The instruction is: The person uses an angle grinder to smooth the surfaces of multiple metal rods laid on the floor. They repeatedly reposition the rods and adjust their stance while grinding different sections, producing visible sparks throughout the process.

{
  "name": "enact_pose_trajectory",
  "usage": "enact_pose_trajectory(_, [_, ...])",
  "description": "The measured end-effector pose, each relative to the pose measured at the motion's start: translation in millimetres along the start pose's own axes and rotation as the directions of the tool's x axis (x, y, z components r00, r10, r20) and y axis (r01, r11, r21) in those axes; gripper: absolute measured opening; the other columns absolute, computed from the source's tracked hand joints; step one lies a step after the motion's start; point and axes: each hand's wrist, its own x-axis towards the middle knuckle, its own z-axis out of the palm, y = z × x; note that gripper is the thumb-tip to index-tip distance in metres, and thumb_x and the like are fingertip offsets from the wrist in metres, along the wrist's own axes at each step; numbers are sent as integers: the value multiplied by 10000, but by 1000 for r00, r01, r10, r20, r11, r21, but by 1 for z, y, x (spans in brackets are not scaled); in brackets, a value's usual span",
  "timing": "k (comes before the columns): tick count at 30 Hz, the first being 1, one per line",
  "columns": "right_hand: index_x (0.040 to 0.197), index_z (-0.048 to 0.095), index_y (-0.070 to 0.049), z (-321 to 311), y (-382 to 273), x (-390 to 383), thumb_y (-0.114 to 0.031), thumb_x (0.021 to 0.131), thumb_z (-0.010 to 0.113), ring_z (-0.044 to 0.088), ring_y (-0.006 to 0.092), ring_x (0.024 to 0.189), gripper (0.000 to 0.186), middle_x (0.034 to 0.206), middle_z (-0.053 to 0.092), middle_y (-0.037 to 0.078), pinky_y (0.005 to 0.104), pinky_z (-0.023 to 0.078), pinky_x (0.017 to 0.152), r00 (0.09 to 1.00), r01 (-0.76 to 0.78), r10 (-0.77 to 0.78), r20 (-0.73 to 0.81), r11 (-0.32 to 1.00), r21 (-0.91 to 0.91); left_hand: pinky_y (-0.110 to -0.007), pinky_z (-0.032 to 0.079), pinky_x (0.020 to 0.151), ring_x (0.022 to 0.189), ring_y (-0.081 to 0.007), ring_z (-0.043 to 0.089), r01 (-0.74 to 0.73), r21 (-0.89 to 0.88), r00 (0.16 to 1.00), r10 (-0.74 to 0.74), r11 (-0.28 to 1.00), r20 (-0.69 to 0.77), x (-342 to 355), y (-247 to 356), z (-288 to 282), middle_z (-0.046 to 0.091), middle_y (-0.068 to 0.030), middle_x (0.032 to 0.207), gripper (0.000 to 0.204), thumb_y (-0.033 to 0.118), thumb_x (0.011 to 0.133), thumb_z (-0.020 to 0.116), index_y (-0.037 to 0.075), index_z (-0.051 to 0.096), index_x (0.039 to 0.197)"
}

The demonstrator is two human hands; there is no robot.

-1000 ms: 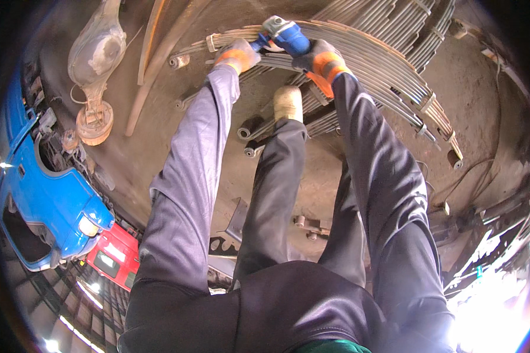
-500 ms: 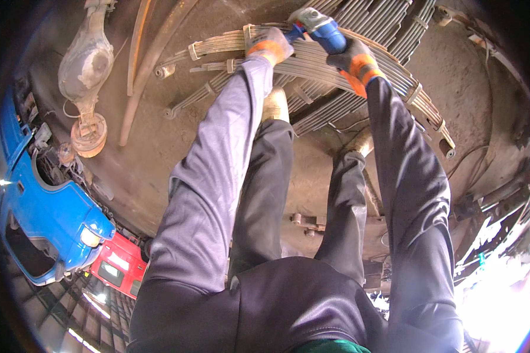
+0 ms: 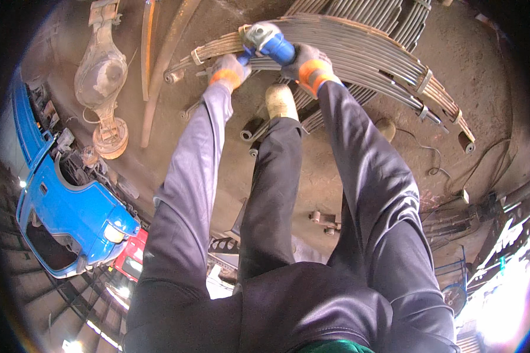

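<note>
Both of my hands, in grey gloves with orange cuffs, hold a blue angle grinder [image 3: 277, 48] with a silver gear head. My left hand [image 3: 228, 69] is closed round its side handle. The blue motor body sits in the grip of my right hand [image 3: 307, 62]. Beneath the tool lies a curved leaf spring pack [image 3: 347, 44], its stacked steel leaves bound by clamps. The grinder is over the pack's left part; whether its disc touches the metal I cannot tell, as the disc is hidden.
More leaf springs [image 3: 374, 15] lie behind. A rusty axle housing [image 3: 103, 76] and long curved bars [image 3: 150, 70] are on the left. Beyond them stands a blue vehicle cab [image 3: 76, 217], with a red one [image 3: 134, 254] behind. A thin cable [image 3: 436, 162] trails on the dirt floor at right.
Both hands and the grinder have moved left along the leaf spring pack. My feet have shifted too, and the whole view has swung slightly.
</note>
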Motion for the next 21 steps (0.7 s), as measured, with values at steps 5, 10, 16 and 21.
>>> enact_pose_trajectory(5, [1125, 768, -180, -37, 4, 1, -382, 716, 831, 754, 310, 979, 460, 1024, 780, 134, 432, 584, 876, 1000, 13, -13, 0, 999, -35, -485, 554, 892, 1045, -447, 710, 91, -134, 994, -82, 987, 75, 13, 33, 0, 733, -292, 1054, 523, 450, 775, 814, -4, 756, 1029])
enact_pose_trajectory(10, [1121, 763, -140, -29, 23, 19, -286, 784, 805, 762, 299, 933, 369, 934, 782, 128, 439, 592, 815, 988, -22, 38, 151, 994, -110, -482, 550, 929, 1097, -443, 693, 142, -155, 983, -121, 978, 135, -11, 38, 10, 719, -304, 1118, 556, 446, 774, 829, -7, 747, 1088])
enact_pose_trajectory(16, [1165, 751, -179, 6, 10, -8, -316, 720, 812, 768, 261, 823, 470, 877, 780, 94, 386, 588, 802, 999, 10, -13, -40, 999, -53, -463, 554, 961, 1099, -399, 708, 97, -2, 992, -97, 995, 77, -17, 16, 7, 736, -246, 1136, 470, 423, 782, 817, 61, 777, 1078])
enact_pose_trajectory(21, [1114, 752, -148, -41, 19, 7, -314, 693, 831, 760, 231, 762, 459, 852, 774, 102, 377, 588, 748, 991, 89, -96, -94, 993, -76, -447, 556, 971, 1129, -368, 704, 108, -58, 988, -101, 992, 115, 7, 60, -6, 733, -205, 1196, 501, 453, 807, 777, 70, 765, 1130])
